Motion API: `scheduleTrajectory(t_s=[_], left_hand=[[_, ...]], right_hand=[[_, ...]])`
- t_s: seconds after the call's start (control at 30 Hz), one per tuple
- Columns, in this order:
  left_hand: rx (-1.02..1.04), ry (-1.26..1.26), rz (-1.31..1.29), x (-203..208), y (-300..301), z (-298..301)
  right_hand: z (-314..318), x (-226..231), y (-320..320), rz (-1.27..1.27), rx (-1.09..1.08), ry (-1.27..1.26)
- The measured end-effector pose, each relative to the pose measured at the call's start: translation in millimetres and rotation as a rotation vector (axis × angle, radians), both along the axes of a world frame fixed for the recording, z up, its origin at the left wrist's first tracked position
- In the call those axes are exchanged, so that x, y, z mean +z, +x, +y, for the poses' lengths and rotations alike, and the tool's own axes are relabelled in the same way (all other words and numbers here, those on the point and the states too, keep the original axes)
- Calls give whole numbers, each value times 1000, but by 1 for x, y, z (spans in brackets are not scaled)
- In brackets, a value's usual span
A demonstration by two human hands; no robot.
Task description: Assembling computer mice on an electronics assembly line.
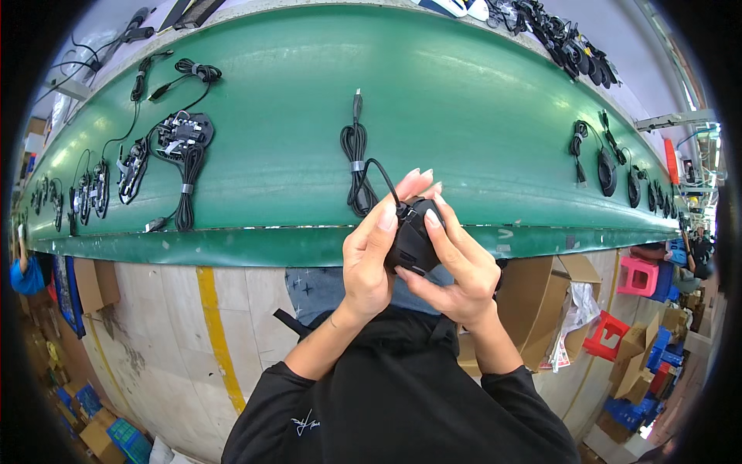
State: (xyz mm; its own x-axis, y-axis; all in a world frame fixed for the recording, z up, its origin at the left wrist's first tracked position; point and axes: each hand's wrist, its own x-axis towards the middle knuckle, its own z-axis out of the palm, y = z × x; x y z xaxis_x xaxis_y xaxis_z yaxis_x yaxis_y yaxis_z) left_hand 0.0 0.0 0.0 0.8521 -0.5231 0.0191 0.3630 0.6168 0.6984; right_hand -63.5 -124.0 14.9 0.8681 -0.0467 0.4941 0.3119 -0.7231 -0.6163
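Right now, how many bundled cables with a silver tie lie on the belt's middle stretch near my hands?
1: the coiled black cable lies on the green belt just above the left hand, running to the black mouse held with the right hand. Others farther off may be hidden.

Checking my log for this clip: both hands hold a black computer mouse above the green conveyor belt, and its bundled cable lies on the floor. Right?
Not quite. The head view shows the bundled cable lying on the green conveyor belt, not on the floor. The left hand and right hand do hold the black mouse.
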Motion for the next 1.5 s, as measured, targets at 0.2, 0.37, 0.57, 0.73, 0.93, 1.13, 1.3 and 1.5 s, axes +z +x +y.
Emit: scheduleTrajectory(t_s=[0.2,0.37,0.57,0.73,0.93,1.13,1.3,1.5], left_hand=[[167,98,-339,-4,3,6],[240,217,-335,-4,5,10],[215,52,-257,-5,19,30],[178,269,-648,5,26,48],[261,439,-673,8,20,57],[73,-49,-101,-12,24,60],[26,-205,-77,-33,28,64],[-127,-165,-130,-21,41,68]], right_hand=[[13,7,7,12,-11,18],[21,6,8,-9,-59,-140],[26,4,13,79,-94,157],[15,1,11,89,-44,165],[18,-7,17,14,-41,102],[13,4,11,53,42,136],[15,16,0,253,37,486],[12,40,7,162,11,297]])
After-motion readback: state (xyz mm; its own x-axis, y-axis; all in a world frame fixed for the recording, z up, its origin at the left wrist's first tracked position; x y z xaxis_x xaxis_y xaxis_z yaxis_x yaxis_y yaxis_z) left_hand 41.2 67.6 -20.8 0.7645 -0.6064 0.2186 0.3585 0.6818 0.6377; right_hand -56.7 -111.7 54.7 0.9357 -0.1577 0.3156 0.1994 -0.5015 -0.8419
